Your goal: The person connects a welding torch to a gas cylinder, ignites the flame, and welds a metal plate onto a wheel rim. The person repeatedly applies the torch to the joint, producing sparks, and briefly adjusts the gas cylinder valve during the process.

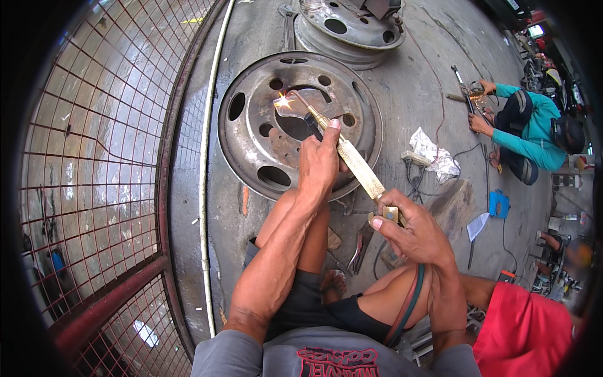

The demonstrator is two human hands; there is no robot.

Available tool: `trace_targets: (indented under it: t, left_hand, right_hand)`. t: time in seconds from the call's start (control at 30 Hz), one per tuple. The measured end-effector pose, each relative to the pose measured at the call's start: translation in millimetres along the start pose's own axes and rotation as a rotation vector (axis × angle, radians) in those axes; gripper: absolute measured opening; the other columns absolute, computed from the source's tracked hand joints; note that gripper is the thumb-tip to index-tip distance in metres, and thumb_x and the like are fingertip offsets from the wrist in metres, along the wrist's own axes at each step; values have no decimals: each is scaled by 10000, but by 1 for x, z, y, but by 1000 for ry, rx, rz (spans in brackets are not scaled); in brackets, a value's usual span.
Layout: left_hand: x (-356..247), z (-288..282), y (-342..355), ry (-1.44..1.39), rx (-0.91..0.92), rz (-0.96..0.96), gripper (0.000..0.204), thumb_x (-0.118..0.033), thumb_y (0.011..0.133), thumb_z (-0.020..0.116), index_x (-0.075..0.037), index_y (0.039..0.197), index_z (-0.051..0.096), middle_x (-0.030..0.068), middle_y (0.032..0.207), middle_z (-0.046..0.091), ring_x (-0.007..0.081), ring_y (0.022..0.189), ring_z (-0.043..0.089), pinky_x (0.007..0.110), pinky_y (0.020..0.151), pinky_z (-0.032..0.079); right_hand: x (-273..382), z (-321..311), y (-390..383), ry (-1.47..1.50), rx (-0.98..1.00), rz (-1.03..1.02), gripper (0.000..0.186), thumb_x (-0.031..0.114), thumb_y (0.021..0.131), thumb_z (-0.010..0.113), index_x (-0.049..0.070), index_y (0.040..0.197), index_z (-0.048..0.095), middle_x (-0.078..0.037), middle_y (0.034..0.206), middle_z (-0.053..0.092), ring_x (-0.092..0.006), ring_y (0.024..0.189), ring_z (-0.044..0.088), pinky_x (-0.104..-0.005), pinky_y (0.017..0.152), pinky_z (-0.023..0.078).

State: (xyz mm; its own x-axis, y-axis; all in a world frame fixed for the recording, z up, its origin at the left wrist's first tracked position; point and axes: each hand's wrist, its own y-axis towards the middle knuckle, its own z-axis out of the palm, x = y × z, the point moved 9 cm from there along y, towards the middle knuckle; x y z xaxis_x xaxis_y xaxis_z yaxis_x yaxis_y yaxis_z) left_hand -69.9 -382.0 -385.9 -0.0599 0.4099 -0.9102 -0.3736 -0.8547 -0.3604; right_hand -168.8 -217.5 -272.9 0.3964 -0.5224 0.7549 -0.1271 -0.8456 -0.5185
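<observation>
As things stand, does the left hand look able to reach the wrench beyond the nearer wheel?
Probably not: the left hand grips the lit torch, and the nearer wheel lies between that hand and the wrench.

Grey T-shirt [282, 345], seemingly black shorts [306, 314].

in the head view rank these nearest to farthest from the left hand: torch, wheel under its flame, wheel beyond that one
1. Torch: in the left hand itself.
2. Nearer wheel: in front of the hand, under the torch's tip.
3. Farther wheel: beyond it, toward the picture's top.
</observation>
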Motion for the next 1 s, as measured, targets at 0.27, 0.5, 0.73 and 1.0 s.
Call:
trace_targets:
  t: [0.27,0.5,0.73,1.0]
  left_hand:
    - [7,-3,4,32,-12,-14,593,-436,1051,551,37,714,674,132,592,645,190,493,606,338,501,473]
    - [6,-4,4,41,-36,-34,670,-460,1057,515,57,666,687,141,540,631,227,511,640,396,564,511]
    - [3,-1,2,-31,-42,-57,615,-420,1064,535,44,680,662,120,557,616,213,493,617,383,534,493]
    - [13,-1,7,-29,-39,-58,639,-434,1059,532,33,641,656,116,524,592,192,479,569,385,515,442]
  right_hand:
    - [2,1,0,-24,5,68,284,302,981,729,100,1113,580,-50,739,653,-148,685,631,-351,630,493]
    - [11,-1,0,-45,-22,60,417,217,910,809,114,1248,588,-76,865,701,-179,794,680,-374,736,533]
    - [-3,-6,3,-103,-113,36,444,188,885,810,-10,1226,605,-123,869,695,-193,804,667,-391,740,531]
    - [-18,-4,6,-102,-42,206,355,250,886,807,-53,979,648,-107,718,647,-152,666,613,-376,631,500]
